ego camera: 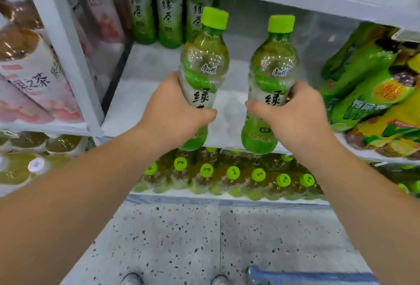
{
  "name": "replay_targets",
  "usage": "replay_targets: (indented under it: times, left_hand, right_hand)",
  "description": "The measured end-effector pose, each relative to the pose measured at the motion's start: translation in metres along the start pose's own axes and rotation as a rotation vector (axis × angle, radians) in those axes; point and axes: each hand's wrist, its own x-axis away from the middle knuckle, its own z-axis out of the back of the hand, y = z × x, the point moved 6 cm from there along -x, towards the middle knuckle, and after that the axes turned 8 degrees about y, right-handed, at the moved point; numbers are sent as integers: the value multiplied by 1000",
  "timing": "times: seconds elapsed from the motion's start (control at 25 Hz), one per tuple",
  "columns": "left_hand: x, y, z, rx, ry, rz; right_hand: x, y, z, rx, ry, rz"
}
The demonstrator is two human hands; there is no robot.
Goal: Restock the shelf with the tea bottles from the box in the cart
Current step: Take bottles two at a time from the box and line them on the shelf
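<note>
Tea bottles (204, 64) are on their way to the shelf (147, 93) — two of them, both standing straight up in the air just in front of it. The left hand (175, 107) is wrapped tight round one, and the right hand (293, 116) is wrapped tight round the other bottle (275, 68). Neither one sits on the shelf yet. At the back of the shelf stands a short back row (145, 14) of the same green tea. Most of the white shelf floor in front of it is bare, so it looks like a lot of filling up is left to do. The lower bottles (233, 173) on the shelf below are packed close together. Only a blue corner of the cart (295, 278) shows by the person's feet — the box cannot be seen, so nobody can tell how many bottles wait there.
</note>
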Motion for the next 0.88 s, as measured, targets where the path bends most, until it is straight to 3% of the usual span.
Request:
replay_targets:
  times: [0.24,0.44,0.64,0.88]
  left_hand:
    - [-26,-2,-40,102,100,-75]
    - [-39,1,-55,176,44,-148]
    - [-30,-33,-57,-85,-76,-137]
    - [-47,-46,-63,-73,57,-149]
  right_hand:
    - [-33,22,-15,-171,55,77]
    - [-44,43,-26,-278,56,77]
    - [-36,78,-36,-116,-118,88]
    - [-54,80,-44,-19,-74,192]
